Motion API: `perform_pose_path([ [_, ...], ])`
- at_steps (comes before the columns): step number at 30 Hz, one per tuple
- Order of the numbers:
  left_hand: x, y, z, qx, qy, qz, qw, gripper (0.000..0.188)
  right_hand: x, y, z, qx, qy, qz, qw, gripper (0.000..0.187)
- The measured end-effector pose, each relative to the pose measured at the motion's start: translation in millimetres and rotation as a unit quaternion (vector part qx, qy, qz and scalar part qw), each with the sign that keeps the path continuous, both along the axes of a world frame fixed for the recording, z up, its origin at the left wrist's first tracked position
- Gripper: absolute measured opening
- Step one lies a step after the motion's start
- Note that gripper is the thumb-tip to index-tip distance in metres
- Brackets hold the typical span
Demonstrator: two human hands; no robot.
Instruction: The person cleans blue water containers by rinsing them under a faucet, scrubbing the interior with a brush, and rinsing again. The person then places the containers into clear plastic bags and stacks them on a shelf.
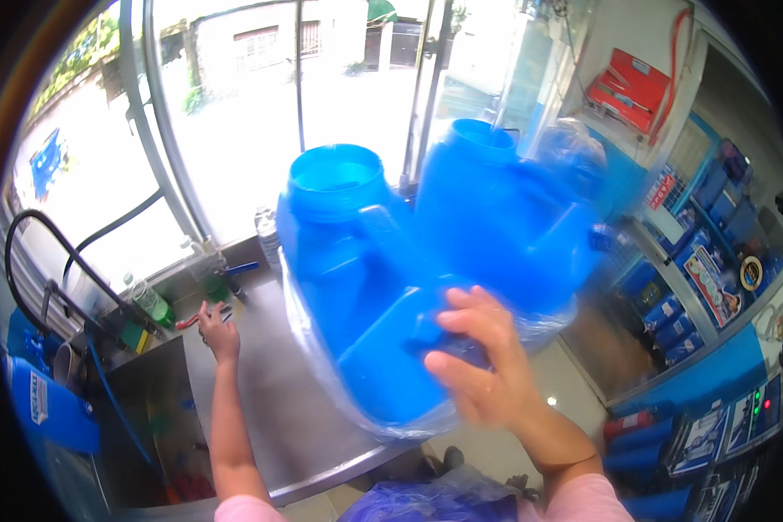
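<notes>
On the steel counter stand two large blue plastic water jugs: the near jug [370, 287] has a wide uncapped mouth, and the far jug [487, 209] is smeared by motion. Clear plastic film [357, 418] wraps round their lower parts. My right hand [483, 361] is held before the near jug's front face, fingers curled but apart, gripping nothing that shows. To the left, my left hand [217, 332] closes on a small red lever [188, 323] with a metal part beside it, beyond the sink's back corner. Its fingertips are partly hidden.
A steel sink [148, 409] lies at the left, with a black hose [26, 217] arching over it. A bottle of green liquid [150, 300] and a blue-handled valve [242, 268] line the window ledge. Shelves of blue goods [670, 322] stand at the right.
</notes>
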State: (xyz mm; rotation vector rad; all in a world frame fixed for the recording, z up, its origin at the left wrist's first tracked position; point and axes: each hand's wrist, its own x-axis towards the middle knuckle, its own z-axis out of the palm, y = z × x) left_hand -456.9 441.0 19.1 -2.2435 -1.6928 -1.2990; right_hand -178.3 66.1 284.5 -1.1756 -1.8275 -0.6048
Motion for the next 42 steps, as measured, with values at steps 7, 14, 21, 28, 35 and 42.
perform_pose_path([
  [7, 65, -191, 72, -0.054, -0.314, -0.177, 0.931, 0.028, 11, -1, 13, -0.020, 0.015, 0.087, 0.996, 0.044],
  [14, 114, -322, 157, 0.225, -0.385, -0.055, 0.894, 0.014, 73, -51, -12, -0.013, 0.027, 0.132, 0.991, 0.050],
  [21, 261, -418, 189, 0.459, -0.265, -0.198, 0.825, 0.019, 248, -162, -57, -0.364, -0.020, 0.077, 0.928, 0.051],
  [28, 463, -469, 194, 0.242, -0.298, -0.366, 0.847, 0.009, 397, -235, -93, -0.397, 0.098, -0.020, 0.912, 0.044],
  [35, 632, -428, 175, -0.010, -0.226, -0.464, 0.857, 0.025, 512, -252, -141, -0.498, 0.177, -0.068, 0.846, 0.039],
  [42, 777, -324, 92, -0.165, -0.322, -0.343, 0.867, 0.037, 686, -222, -180, -0.491, 0.173, -0.167, 0.837, 0.039],
])
